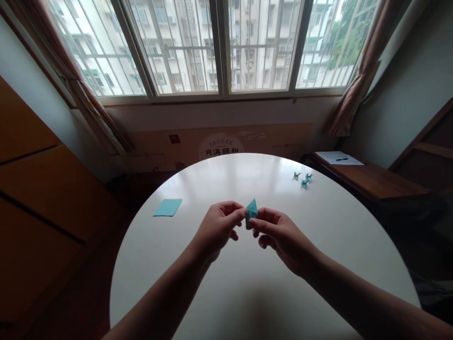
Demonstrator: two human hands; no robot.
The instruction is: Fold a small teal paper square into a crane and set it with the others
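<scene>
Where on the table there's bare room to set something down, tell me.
Bare white tabletop shows between the blue square and the left hand, between the right hand and the three folded figures, and between the left forearm and right forearm. It is crowded at the folded paper in both hands and among the figures.

ok so the table (148,259) is in front of the window (260,52), loose paper (168,208) on its left, paper birds (305,183) grouped near the far right edge. Folded piece (252,208) is between left hand (221,225) and right hand (279,230). Side desk (389,182) past the right, with a pen (341,159) on a sheet (327,156) there.
</scene>
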